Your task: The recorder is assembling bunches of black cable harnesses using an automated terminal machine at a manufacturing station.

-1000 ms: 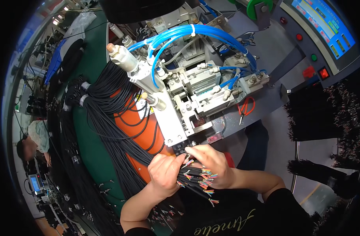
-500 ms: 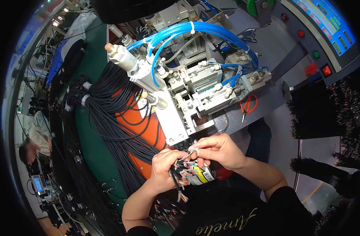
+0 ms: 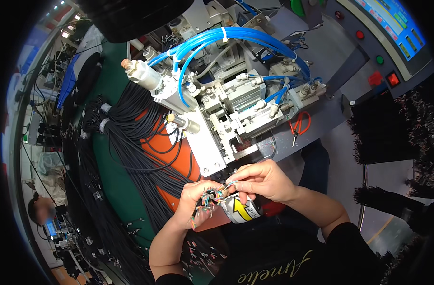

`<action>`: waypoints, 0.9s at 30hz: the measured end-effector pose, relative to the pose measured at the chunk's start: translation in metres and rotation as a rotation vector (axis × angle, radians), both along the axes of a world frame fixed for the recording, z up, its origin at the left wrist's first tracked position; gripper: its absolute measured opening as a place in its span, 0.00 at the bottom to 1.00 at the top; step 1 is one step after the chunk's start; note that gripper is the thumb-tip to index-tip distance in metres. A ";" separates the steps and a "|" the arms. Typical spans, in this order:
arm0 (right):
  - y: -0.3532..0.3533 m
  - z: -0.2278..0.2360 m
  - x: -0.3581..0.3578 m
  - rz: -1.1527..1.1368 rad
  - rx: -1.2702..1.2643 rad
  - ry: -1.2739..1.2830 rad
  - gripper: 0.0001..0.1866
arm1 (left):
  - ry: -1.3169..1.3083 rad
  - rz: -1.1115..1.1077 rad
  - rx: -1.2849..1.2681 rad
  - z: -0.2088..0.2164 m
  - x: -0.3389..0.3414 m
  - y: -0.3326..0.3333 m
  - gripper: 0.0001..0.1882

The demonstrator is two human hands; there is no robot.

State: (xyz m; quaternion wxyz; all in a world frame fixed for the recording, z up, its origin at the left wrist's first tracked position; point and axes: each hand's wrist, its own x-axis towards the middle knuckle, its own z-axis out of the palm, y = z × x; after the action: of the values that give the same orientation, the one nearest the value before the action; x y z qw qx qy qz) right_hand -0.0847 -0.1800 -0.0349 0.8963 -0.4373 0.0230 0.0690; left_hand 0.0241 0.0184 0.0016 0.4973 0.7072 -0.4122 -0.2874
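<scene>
Loosely splayed wire ends (image 3: 209, 196), inside left hand (image 3: 190, 198), right hand (image 3: 266, 181) pinching some.

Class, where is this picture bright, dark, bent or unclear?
Head view: the metal plate glares white; head view: the black shirt shows little detail; head view: edges bow toward black corners; head view: the coloured wires look too small to separate.
</scene>
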 end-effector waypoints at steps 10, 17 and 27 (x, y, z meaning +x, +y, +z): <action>0.004 -0.004 0.001 -0.159 -0.288 -0.232 0.08 | 0.200 -0.067 0.125 0.006 0.008 0.000 0.13; 0.002 -0.002 0.002 -0.217 -0.505 -0.306 0.06 | 0.558 0.049 0.026 0.006 0.003 -0.003 0.14; 0.001 0.003 -0.002 -0.375 -1.425 -0.445 0.02 | -0.798 0.014 0.107 0.003 -0.030 -0.019 0.18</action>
State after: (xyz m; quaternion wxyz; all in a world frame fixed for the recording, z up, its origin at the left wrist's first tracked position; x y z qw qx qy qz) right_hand -0.0865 -0.1791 -0.0316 0.3783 -0.9016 -0.0452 -0.2050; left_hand -0.0062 -0.0007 0.0041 0.2628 0.7910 -0.5525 -0.0079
